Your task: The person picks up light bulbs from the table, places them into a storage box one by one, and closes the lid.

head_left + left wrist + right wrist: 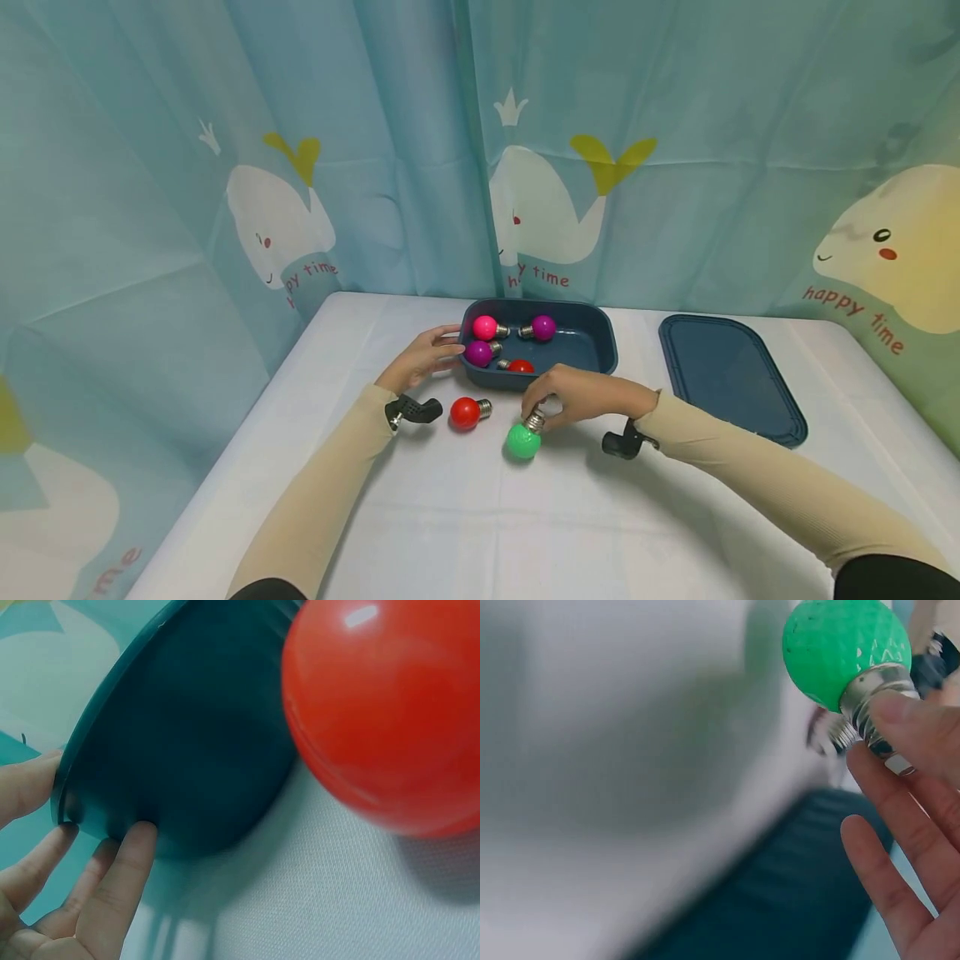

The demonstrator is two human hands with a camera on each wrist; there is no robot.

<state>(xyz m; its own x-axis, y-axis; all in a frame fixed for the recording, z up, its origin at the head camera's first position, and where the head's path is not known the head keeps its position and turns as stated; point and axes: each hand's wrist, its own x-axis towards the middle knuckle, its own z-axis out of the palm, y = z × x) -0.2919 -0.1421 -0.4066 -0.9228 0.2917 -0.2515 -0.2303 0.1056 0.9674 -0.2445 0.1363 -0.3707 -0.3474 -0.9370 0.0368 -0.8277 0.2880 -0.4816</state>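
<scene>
A green light bulb (523, 441) hangs just above the white table, its globe down and tilted. My right hand (581, 393) pinches its metal screw base, as the right wrist view shows with the thumb (915, 724) on the threads. My left hand (422, 358) touches the left end of a dark blue box (577, 354), its fingertips (139, 836) against the outer wall near the rim. Inside the box lie a pink bulb (484, 327), two purple bulbs (543, 327) and a red bulb (521, 367). Another red bulb (465, 413) lies on the table in front of the box.
A dark blue lid (731, 375) lies flat on the table to the right of the box. Behind the table hangs a pale blue curtain (420, 167) with whale prints. The white tablecloth (450, 533) stretches toward me between both forearms.
</scene>
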